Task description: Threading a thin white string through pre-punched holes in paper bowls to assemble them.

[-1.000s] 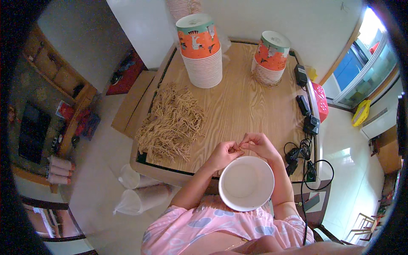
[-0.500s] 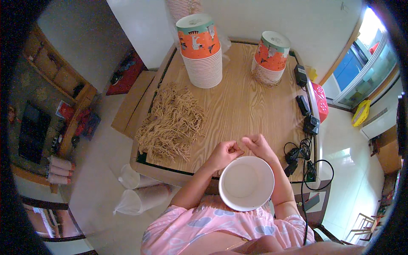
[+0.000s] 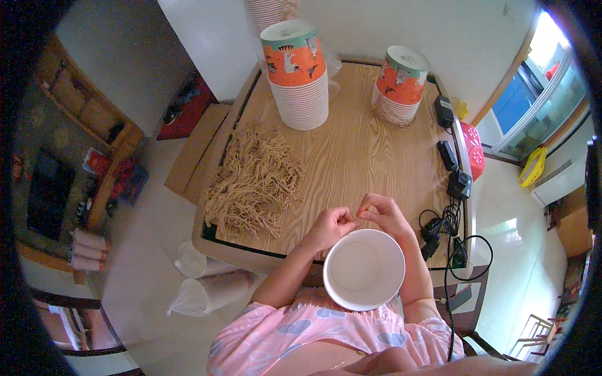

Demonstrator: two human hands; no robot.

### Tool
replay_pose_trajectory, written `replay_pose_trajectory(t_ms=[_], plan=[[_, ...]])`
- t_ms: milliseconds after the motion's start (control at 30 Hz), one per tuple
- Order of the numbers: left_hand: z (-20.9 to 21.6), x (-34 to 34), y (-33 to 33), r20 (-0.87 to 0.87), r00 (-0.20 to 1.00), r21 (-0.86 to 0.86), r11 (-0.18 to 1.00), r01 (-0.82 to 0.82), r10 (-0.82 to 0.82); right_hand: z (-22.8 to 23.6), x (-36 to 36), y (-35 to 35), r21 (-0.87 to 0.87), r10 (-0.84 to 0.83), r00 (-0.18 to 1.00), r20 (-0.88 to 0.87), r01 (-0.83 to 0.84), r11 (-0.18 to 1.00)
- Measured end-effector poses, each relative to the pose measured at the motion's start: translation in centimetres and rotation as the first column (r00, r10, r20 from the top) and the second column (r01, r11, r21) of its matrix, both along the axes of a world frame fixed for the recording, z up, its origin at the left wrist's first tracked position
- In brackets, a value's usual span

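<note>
A white paper bucket (image 3: 364, 269) leans in front of my torso between my forearms, its open mouth facing up at me. Just beyond its far rim, my left hand (image 3: 332, 227) is closed in a pinch. Close by on the right, my right hand (image 3: 384, 216) has its thumb and fingertips drawn together. Whatever thin thing the fingertips may hold is too small to make out. A heap of tan paper twine (image 3: 254, 182) lies on the wooden table (image 3: 351, 144) to the left of my hands.
Upside-down stacks of orange-and-green printed paper buckets stand at the table's back: a tall stack (image 3: 295, 75) and a shorter stack (image 3: 401, 84). Black power adapters (image 3: 459, 185) and tangled cables (image 3: 446, 222) line the right edge. Bagged cup stacks (image 3: 210, 294) lie on the floor at left.
My right hand has turned and its fingers have lifted and spread slightly from a tighter curl. My left hand and the bucket have barely moved.
</note>
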State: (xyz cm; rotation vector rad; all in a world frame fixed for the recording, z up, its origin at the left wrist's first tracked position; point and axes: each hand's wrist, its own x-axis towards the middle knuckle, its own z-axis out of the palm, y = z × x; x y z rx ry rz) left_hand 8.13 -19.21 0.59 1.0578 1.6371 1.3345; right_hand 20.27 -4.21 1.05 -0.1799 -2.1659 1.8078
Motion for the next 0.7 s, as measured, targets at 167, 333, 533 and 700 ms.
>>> replay_pose_trajectory(t_ms=[167, 333, 533, 700], plan=[[0.0, 0.0, 0.0, 0.012, 1.000, 0.015, 1.000, -0.007, 0.007, 1.0, -0.3, -0.9, 0.099, -0.102, 0.986, 0.131, 0.090, 0.991], [0.6, -0.6, -0.2, 0.238, 0.971, 0.138, 0.990, -0.032, -0.002, 2.1, 0.1, -1.0, 0.156, -0.046, 0.986, 0.160, 0.021, 0.987], [0.7, -3.9, -2.2, -0.072, 0.960, 0.289, 0.916, 0.279, -0.270, 2.2, -0.1, -0.6, 0.125, -0.037, 0.992, 0.119, 0.022, 0.992], [1.7, -3.6, -2.0, -0.108, 0.974, 0.216, 0.952, 0.217, -0.198, 1.9, -1.0, -0.6, 0.172, -0.011, 0.989, 0.149, -0.015, 0.985]])
